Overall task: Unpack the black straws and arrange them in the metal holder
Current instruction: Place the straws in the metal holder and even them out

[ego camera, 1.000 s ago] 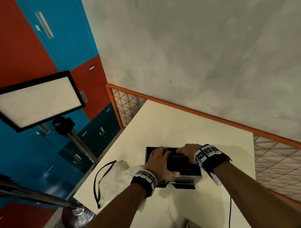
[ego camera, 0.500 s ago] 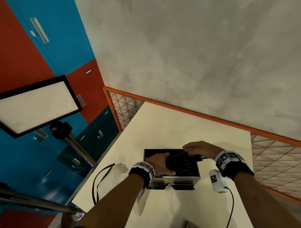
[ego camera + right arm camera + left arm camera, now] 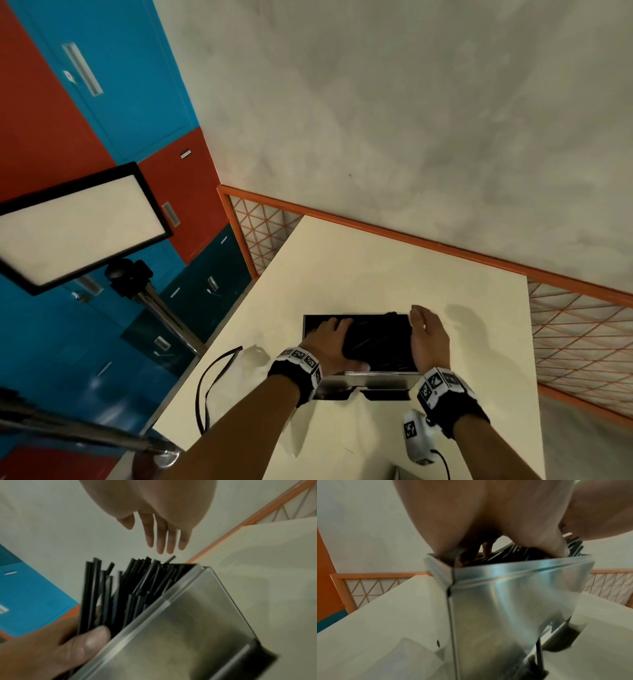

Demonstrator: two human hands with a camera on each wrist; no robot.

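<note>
Right hand (image 3: 428,337) now released from black straws (image 3: 130,588) and flat-fingered by metal holder (image 3: 373,380); left hand (image 3: 330,346) still grasping bundle: levelling stage, nearly done

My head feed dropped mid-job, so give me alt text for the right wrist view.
Black straws stand bunched in an open metal holder on a pale table, their ends uneven above the rim. The left hand reaches into the bunch, thumb against the straws, and the right hand hovers open above them, fingers straight.
</note>
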